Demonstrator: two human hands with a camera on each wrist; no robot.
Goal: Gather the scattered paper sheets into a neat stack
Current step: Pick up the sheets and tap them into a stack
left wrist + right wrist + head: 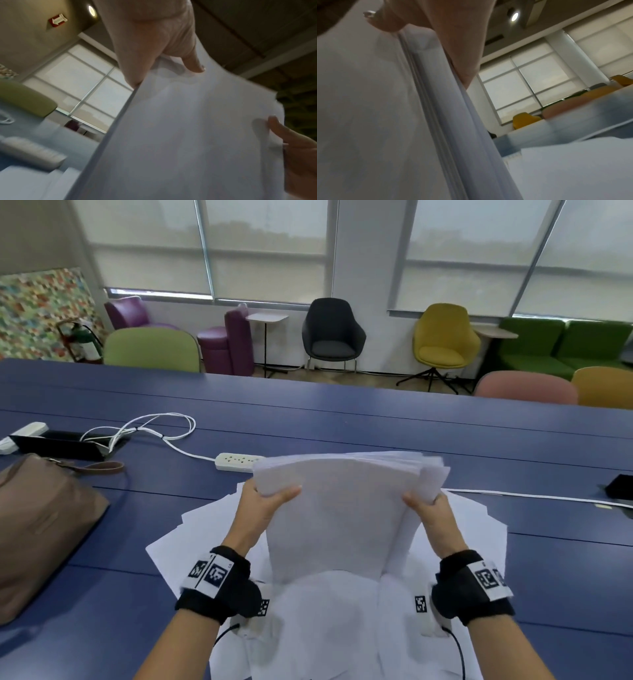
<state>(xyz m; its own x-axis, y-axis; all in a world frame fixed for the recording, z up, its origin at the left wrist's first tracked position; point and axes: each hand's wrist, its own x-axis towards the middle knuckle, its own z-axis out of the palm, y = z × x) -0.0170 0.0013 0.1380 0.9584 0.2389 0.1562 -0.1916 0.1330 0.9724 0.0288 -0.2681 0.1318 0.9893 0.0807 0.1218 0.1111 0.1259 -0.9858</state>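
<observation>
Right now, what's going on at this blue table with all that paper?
A person is tidying loose paper. Their left hand and right hand each grip a side of a bundle of sheets, holding it upright over the blue table. Its right edge is fanned out, so it isn't squared up yet. More loose sheets lie spread on the table beneath the hands. A power strip and a brown bag sit off to the left.

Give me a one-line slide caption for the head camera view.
Both hands, left hand and right hand, hold a paper bundle upright over loose sheets on a blue table.
</observation>
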